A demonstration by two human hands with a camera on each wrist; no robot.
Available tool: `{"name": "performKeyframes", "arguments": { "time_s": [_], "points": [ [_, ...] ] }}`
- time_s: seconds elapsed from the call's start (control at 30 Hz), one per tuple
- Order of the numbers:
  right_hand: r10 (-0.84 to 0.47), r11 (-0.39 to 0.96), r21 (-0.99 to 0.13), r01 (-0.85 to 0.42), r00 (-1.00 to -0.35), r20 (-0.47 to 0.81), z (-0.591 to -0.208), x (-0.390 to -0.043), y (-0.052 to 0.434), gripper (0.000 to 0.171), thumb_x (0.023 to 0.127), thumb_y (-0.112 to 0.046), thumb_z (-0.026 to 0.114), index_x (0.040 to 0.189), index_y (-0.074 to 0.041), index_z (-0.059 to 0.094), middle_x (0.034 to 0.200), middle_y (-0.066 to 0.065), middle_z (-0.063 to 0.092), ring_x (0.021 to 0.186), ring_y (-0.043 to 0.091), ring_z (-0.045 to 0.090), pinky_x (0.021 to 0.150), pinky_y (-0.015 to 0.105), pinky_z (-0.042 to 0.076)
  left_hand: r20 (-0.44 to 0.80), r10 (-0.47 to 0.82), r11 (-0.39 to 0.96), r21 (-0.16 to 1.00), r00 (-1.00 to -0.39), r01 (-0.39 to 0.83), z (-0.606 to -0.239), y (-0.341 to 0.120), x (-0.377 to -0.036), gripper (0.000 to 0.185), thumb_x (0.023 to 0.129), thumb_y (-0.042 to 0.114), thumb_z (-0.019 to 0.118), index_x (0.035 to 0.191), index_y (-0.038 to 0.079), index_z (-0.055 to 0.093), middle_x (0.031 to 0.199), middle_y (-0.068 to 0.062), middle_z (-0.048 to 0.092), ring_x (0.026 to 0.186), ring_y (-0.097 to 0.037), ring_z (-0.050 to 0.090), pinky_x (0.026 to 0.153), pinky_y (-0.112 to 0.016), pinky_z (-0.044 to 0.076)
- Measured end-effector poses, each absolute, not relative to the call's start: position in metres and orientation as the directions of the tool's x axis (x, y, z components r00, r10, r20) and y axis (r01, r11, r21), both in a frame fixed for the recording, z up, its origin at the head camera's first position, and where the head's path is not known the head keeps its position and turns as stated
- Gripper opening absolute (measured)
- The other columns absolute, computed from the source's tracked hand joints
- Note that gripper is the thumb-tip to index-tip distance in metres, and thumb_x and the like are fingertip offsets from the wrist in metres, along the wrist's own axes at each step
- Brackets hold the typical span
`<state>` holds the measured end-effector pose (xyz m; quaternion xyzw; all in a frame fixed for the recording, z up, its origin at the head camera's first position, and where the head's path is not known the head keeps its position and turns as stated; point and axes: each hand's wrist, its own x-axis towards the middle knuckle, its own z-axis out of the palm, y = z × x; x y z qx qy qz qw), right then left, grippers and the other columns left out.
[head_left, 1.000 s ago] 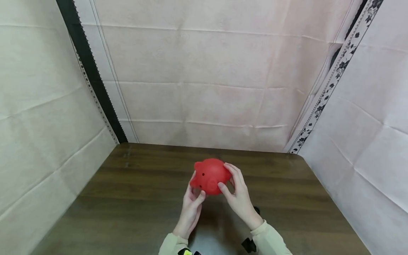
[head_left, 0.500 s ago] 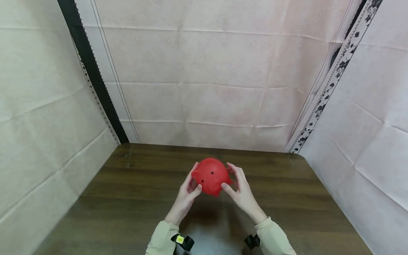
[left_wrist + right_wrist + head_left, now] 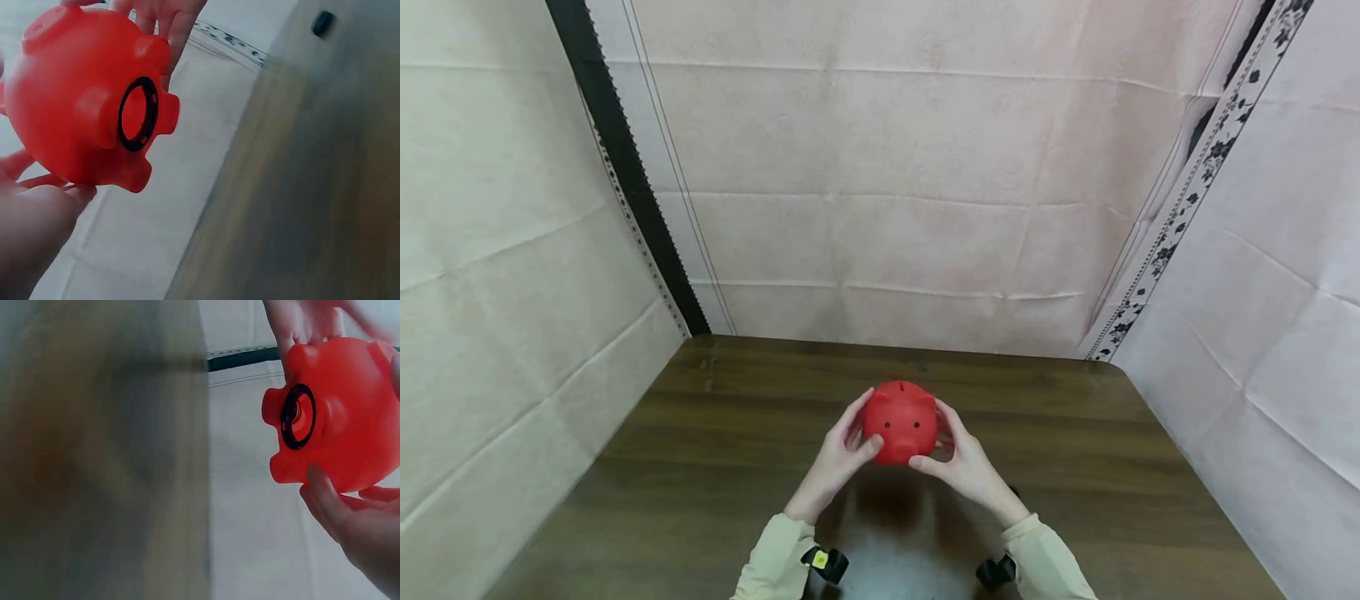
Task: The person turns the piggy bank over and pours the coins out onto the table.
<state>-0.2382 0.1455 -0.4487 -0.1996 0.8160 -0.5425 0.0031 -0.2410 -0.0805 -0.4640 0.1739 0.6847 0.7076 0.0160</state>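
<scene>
A red piggy bank is held between both hands above the table, its two dark eyes and snout facing the head camera and a coin slot on top. My left hand grips its left side, thumb by the snout. Around the opposite side curl the fingers of my right hand, thumb low at the front. On the underside, a black ring surrounds a round opening between stubby feet in the left wrist view. The right wrist view also shows this black-rimmed opening in the belly.
The brown wooden table has rounded far corners. Pale cloth walls enclose it at the back and both sides. A black strap with a yellow patch sits on the left wrist, and a black device on the right.
The piggy bank has been turned from a tilted, sideways pose to upright with its face towards the head camera. Both hands have shifted their hold around it.
</scene>
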Motion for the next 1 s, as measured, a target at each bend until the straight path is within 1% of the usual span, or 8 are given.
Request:
{"name": "performKeyframes", "arguments": {
  "time_s": [0.1, 0.2, 0.4, 0.47, 0.57, 0.67, 0.8, 1.0],
  "points": [
    [-0.292, 0.341, -0.889, -0.304, -0.934, 0.207, -0.456, -0.237, 0.147, 0.083, 0.081, -0.025, 0.078, 0.148, -0.021, 0.030, 0.142, 0.007, 0.050, 0.125, 0.027, 0.052, 0.097, 0.046, 0.052, 0.210, 0.289, -0.009, 0.976, -0.934, 0.216, -0.466, -0.077, -0.239, 0.084, 0.083, 0.022, 0.076, 0.150, 0.029, 0.028, 0.155, 0.001, 0.034, 0.142, -0.025, 0.035, 0.113, -0.042, 0.039],
    [-0.279, 0.312, -0.860, -0.405, -0.904, 0.324, -0.448, -0.230, 0.147, 0.087, 0.079, -0.020, 0.080, 0.150, -0.023, 0.030, 0.143, 0.003, 0.049, 0.125, 0.017, 0.052, 0.100, 0.034, 0.051, 0.284, 0.286, 0.021, 0.953, -0.915, 0.302, -0.455, -0.077, -0.235, 0.091, 0.076, 0.022, 0.082, 0.149, 0.034, 0.030, 0.152, 0.007, 0.037, 0.136, -0.022, 0.042, 0.109, -0.038, 0.044],
    [-0.311, 0.221, -0.650, -0.727, -0.684, 0.660, -0.417, -0.216, 0.144, 0.106, 0.068, -0.002, 0.086, 0.152, -0.006, 0.022, 0.148, 0.016, 0.039, 0.131, 0.011, 0.046, 0.101, 0.018, 0.047, 0.523, 0.335, -0.011, 0.834, -0.784, 0.552, -0.423, -0.081, -0.226, 0.101, 0.072, 0.014, 0.084, 0.153, 0.024, 0.025, 0.161, 0.003, 0.023, 0.141, -0.029, 0.037, 0.105, -0.031, 0.046],
    [-0.319, 0.231, -0.669, -0.707, -0.704, 0.634, -0.424, -0.222, 0.144, 0.103, 0.070, -0.003, 0.085, 0.151, -0.003, 0.022, 0.147, 0.016, 0.041, 0.130, 0.010, 0.046, 0.102, 0.019, 0.046, 0.471, 0.336, -0.007, 0.867, -0.816, 0.498, -0.429, -0.079, -0.231, 0.098, 0.074, 0.014, 0.083, 0.153, 0.024, 0.027, 0.159, 0.002, 0.028, 0.141, -0.029, 0.037, 0.108, -0.035, 0.045],
    [-0.341, 0.286, -0.789, -0.543, -0.827, 0.446, -0.451, -0.232, 0.147, 0.097, 0.076, -0.013, 0.083, 0.151, -0.006, 0.022, 0.146, 0.011, 0.045, 0.131, 0.012, 0.048, 0.103, 0.022, 0.045, 0.288, 0.329, 0.042, 0.947, -0.899, 0.318, -0.455, -0.076, -0.240, 0.092, 0.074, 0.017, 0.084, 0.150, 0.031, 0.033, 0.155, 0.004, 0.036, 0.141, -0.025, 0.040, 0.112, -0.040, 0.040],
    [-0.346, 0.327, -0.851, -0.411, -0.890, 0.297, -0.479, -0.239, 0.152, 0.098, 0.077, -0.019, 0.082, 0.151, -0.009, 0.020, 0.148, 0.013, 0.044, 0.133, 0.026, 0.048, 0.105, 0.035, 0.047, 0.181, 0.335, 0.081, 0.972, -0.925, 0.219, -0.482, -0.073, -0.248, 0.091, 0.073, 0.019, 0.085, 0.147, 0.034, 0.035, 0.153, 0.002, 0.039, 0.140, -0.026, 0.041, 0.113, -0.047, 0.037],
    [-0.350, 0.332, -0.851, -0.407, -0.891, 0.290, -0.494, -0.247, 0.160, 0.098, 0.077, -0.022, 0.083, 0.151, -0.015, 0.020, 0.148, 0.011, 0.043, 0.131, 0.034, 0.047, 0.103, 0.046, 0.048, 0.186, 0.340, 0.095, 0.968, -0.922, 0.230, -0.499, -0.070, -0.256, 0.091, 0.073, 0.023, 0.085, 0.146, 0.039, 0.034, 0.152, 0.005, 0.039, 0.139, -0.026, 0.042, 0.111, -0.048, 0.039],
    [-0.349, 0.395, -0.765, -0.510, -0.853, 0.388, -0.457, -0.241, 0.159, 0.102, 0.073, -0.022, 0.085, 0.153, -0.024, 0.020, 0.144, 0.003, 0.046, 0.126, 0.022, 0.051, 0.097, 0.039, 0.052, 0.288, 0.323, 0.075, 0.942, -0.902, 0.328, -0.467, -0.070, -0.249, 0.094, 0.072, 0.020, 0.085, 0.147, 0.041, 0.031, 0.154, 0.009, 0.035, 0.139, -0.022, 0.041, 0.111, -0.044, 0.041]
  ]
}}
